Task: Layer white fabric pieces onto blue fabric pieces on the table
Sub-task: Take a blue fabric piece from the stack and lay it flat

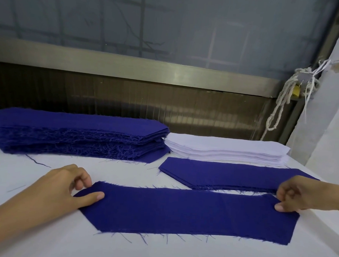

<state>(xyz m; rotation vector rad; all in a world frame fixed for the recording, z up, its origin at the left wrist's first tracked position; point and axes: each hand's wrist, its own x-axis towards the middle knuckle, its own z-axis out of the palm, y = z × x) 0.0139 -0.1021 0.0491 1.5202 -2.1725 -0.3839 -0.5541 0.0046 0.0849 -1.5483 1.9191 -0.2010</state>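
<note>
Nearest blue piece [187,213] lies flat on worktop [41,243] at 6 o'clock; fingers of left hand [63,187] and right hand [302,194] pinch its ends. White stack [226,149] at 2 o'clock, blue stack [76,131] at 10 o'clock.

Garment workshop | cut blue fabric pieces [78,131] stacked high, edges fraying | white fabric stack [224,149] just beside | cloth-covered work surface [158,251] | metal-framed window [129,61] behind

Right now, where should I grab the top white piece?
Pinch the top white piece at its near right corner, coming from the right with the right hand after releasing the front blue piece: the white stack lies flat, edges stepped toward you, left end against the blue stack.
</note>
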